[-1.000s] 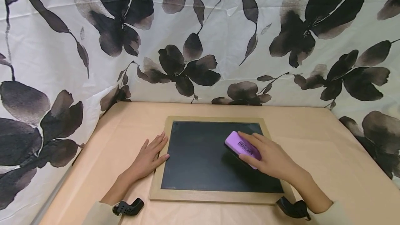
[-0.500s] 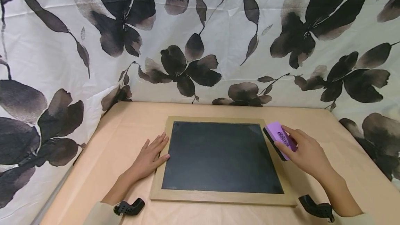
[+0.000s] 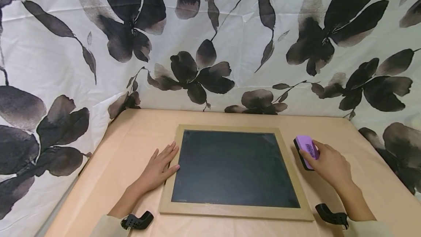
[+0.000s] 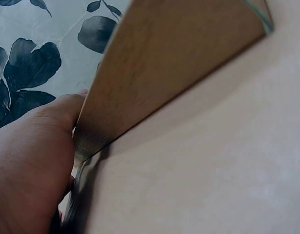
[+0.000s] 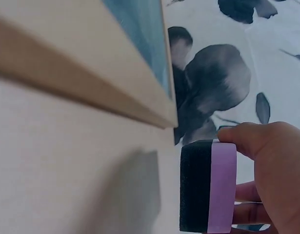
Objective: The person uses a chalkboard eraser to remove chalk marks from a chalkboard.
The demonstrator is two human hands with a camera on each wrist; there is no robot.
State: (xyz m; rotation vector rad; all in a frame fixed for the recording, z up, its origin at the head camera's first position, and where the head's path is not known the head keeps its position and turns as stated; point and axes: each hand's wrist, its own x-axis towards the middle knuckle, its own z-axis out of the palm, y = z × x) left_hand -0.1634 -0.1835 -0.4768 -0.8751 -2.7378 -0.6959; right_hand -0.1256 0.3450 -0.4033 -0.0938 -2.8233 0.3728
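Observation:
A chalkboard (image 3: pixel 233 167) in a light wooden frame (image 3: pixel 236 210) lies flat on the table. My left hand (image 3: pixel 157 169) rests on the frame's left side, its fingers straight; in the left wrist view the thumb side of the hand (image 4: pixel 32 165) is against the frame's edge. Off the board's right side, my right hand (image 3: pixel 333 166) holds a purple board eraser (image 3: pixel 306 149) between thumb and fingers. Its black felt side faces down and left. A shadow apart from the eraser (image 5: pixel 222 187) in the right wrist view shows it raised off the table.
A peach cloth covers the table (image 3: pixel 131 138). White fabric with dark flowers (image 3: pixel 197 17) hangs behind and at both sides. Black wrist devices (image 3: pixel 137 220) sit on both forearms.
My right hand has carried the eraser from over the board rightward past the frame, then slightly further right and down. The left hand has stayed on the frame.

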